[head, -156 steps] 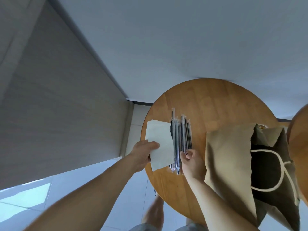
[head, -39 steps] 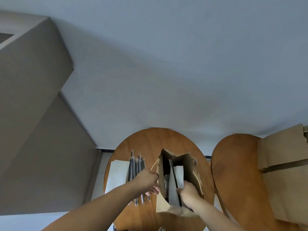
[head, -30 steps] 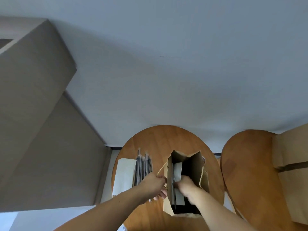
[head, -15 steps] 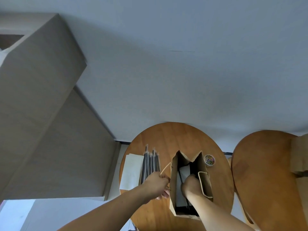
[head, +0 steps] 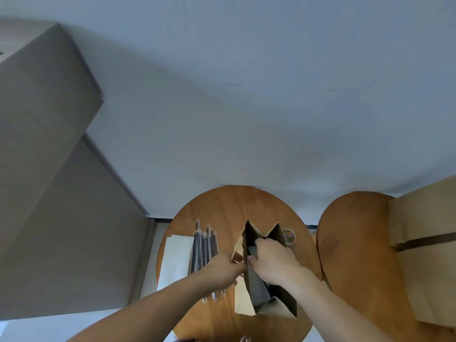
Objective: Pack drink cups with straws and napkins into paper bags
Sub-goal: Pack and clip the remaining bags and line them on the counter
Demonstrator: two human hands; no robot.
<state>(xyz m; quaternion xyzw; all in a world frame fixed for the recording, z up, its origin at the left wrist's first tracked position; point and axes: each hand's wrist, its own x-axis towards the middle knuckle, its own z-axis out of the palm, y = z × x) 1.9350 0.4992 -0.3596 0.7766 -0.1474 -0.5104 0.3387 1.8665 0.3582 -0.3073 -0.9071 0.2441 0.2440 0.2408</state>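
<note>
Paper bag (head: 276, 306): hands grip its rim, left hand (head: 225, 267), right hand (head: 274, 260); straws (head: 204, 245), napkins (head: 176, 260) beside.

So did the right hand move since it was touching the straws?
Yes. The right hand left the straws and went right, to the top of the paper bag standing beside them.

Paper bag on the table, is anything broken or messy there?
Nothing looks torn or spilled. The paper bag stands upright on the table. Only the small tub of colourful clips beside it seems odd among the straws and napkins.
</note>
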